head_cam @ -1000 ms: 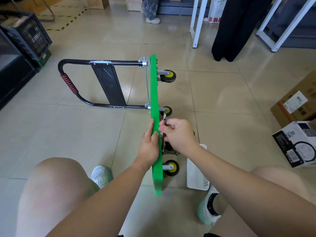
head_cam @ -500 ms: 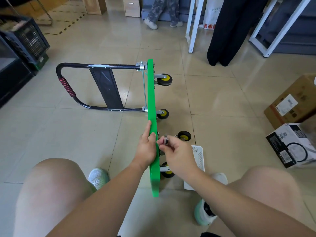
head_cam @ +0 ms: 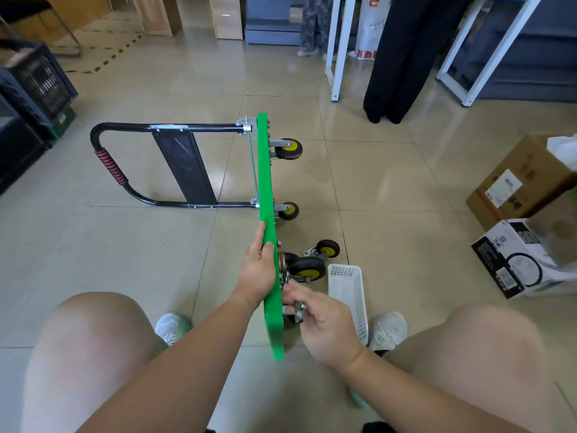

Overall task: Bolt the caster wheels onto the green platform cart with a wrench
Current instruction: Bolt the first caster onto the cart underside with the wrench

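Green platform cart (head_cam: 268, 214) stands on edge, left hand (head_cam: 257, 271) clamped on its rim; your right fingers (head_cam: 299, 300) pinch small metal hardware (head_cam: 300, 309). Two casters look mounted; one black-and-yellow caster (head_cam: 326, 248) lies loose on the floor.

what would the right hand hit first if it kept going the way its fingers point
Its fingers point up-left toward the underside of the green platform. The right hand would probably meet the caster's metal mount there first, then the deck. Depth is hard to judge from this view.

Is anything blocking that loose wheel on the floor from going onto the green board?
Nothing visible lies between the loose caster and the green platform, only bare floor. Both hands are busy: left hand steadies the platform, right hand holds a small metal part.
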Action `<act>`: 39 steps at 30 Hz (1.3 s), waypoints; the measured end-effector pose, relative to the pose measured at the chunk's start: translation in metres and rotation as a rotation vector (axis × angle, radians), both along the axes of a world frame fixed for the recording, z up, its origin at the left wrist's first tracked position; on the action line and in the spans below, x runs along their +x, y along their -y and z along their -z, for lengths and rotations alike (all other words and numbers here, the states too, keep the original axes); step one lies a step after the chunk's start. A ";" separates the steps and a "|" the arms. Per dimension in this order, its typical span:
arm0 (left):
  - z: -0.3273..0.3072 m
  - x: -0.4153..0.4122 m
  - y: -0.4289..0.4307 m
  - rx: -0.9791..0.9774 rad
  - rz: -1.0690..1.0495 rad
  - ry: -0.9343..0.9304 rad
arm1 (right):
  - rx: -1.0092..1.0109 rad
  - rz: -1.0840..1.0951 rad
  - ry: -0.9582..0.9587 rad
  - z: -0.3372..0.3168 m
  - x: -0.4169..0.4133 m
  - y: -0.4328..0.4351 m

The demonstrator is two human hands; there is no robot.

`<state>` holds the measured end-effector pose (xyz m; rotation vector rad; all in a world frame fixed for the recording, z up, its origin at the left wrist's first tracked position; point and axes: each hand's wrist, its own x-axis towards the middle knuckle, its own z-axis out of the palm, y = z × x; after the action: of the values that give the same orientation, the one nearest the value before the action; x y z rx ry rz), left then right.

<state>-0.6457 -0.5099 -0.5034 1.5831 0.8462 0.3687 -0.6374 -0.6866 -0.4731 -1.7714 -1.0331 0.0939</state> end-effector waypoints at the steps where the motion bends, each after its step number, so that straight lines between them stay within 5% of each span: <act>1: -0.001 0.000 0.000 -0.003 0.000 0.001 | 0.034 0.040 -0.106 -0.008 0.003 -0.002; 8: -0.005 0.001 0.003 -0.031 0.000 0.008 | 0.039 0.133 -0.673 -0.052 0.063 -0.044; 24: -0.004 -0.001 0.000 -0.009 0.029 -0.026 | -0.355 -0.072 -0.627 -0.053 0.100 -0.107; 39: -0.008 -0.001 0.000 -0.024 0.007 0.015 | -0.239 -0.027 -0.648 -0.049 0.082 -0.094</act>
<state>-0.6463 -0.5103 -0.4952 1.5588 0.8305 0.3633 -0.5554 -0.5931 -0.4243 -1.7549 -0.5851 0.7818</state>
